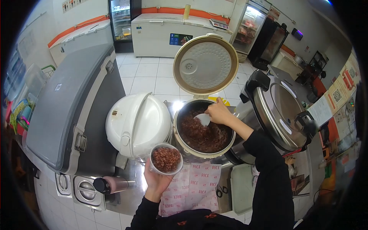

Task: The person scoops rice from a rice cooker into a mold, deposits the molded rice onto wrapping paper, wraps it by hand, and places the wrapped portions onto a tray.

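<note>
My left hand (156,183) is wrapped around a small white bowl (154,168), which is full of reddish-brown cooked rice (166,159). Inside the open rice cooker (177,140), my right hand (219,112) grips a white rice paddle (203,119). The paddle's blade is partly sunk in the dark red rice (199,136), and the hand hides its handle. The cooker's lid (209,63) stands raised at the back. Below the bowl, printed paper sheets (191,189) marked "RICE" lie on the metal counter.
A closed white rice cooker (140,122) stands left of the open one. To the right is a large steel cooker (281,111). A grey cooler box (73,107), a bottle (111,185), black scissors (220,191) and a pale tray (241,191) are also around.
</note>
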{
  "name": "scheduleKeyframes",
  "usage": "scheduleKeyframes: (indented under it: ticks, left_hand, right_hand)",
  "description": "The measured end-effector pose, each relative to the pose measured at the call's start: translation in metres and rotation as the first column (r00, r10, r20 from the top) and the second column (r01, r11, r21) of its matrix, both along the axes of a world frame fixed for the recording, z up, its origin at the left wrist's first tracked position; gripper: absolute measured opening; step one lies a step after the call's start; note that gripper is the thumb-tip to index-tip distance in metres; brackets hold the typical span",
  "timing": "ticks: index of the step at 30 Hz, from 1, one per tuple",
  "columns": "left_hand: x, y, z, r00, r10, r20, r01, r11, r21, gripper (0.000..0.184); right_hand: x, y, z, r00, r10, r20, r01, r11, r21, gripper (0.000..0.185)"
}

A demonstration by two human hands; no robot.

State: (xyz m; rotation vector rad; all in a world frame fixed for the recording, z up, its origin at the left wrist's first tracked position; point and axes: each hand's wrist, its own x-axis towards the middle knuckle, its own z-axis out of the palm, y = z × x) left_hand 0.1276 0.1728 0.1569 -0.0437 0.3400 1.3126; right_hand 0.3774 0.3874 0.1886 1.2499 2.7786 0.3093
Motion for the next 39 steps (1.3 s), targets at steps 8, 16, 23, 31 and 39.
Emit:
scheduleKeyframes:
  ticks: [8,16,23,31,39]
  left_hand:
    - [0.001,-0.013,-0.004,0.998,-0.055,0.020,0.055,0.998,0.012,0.055]
    - [-0.002,-0.005,0.015,0.998,-0.047,-0.045,0.049,0.997,0.053,0.056]
    - [0.040,0.042,0.040,0.972,-0.189,-0.138,0.213,0.958,0.193,0.057]
    - [0.112,0.102,0.049,0.973,-0.213,-0.089,0.225,0.961,0.161,0.060]
    - [0.120,0.114,0.045,0.937,-0.291,-0.190,0.317,0.941,0.118,0.059]
  right_hand:
    - [-0.014,-0.019,-0.042,0.983,-0.049,-0.178,-0.016,0.938,-0.345,0.028]
    - [0.014,-0.016,-0.004,0.865,-0.309,-0.395,0.003,0.791,-0.612,0.029]
    - [0.012,-0.064,0.099,0.761,-0.420,-0.494,0.239,0.890,-0.389,0.028]
    - [-0.021,-0.150,0.085,0.972,-0.234,-0.024,0.216,0.852,0.477,0.033]
    - [-0.002,-0.172,0.063,0.998,-0.039,0.053,0.009,0.881,0.474,0.046]
